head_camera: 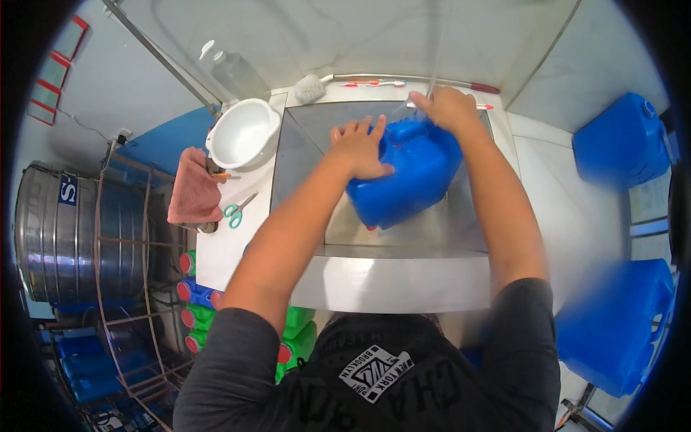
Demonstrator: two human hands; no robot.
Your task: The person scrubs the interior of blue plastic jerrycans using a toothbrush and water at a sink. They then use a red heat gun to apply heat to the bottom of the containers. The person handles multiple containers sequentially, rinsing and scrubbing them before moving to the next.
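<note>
A blue plastic jug is tilted inside a rectangular grey-lined sink basin. My left hand holds it by its left side, thumb on the near face and fingers spread beyond. At its far upper end is my right hand, with a white and red toothbrush showing on both sides of the fist. Beside that hand a thin stream of water comes down from above. The jug's mouth is hard to make out. A small red thing shows under the jug's near edge.
Behind the basin lie a long-handled round brush and more toothbrushes. At left are a pump bottle, white tub, pink cloth and scissors. Blue jugs stand at right.
</note>
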